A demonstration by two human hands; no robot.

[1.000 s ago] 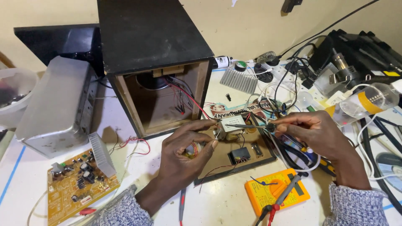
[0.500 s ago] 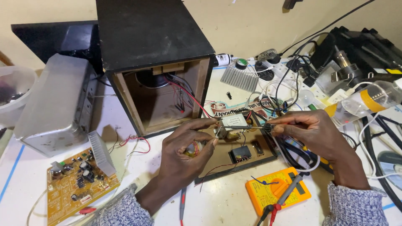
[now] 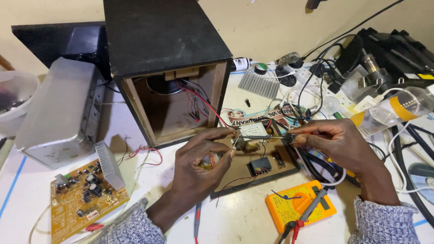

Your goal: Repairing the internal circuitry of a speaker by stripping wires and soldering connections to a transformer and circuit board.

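Barely shifted: left hand (image 3: 199,158) pinching thin wire (image 3: 236,141), right hand (image 3: 339,142) gripping slim tool (image 3: 271,136) lying level, tip pointing left beside transformer (image 3: 251,133).

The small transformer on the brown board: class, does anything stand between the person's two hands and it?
Nothing visible does. The left hand has its fingertips at the small transformer on the brown board, and the right hand holds a thin dark tool whose tip reaches it from the other side.
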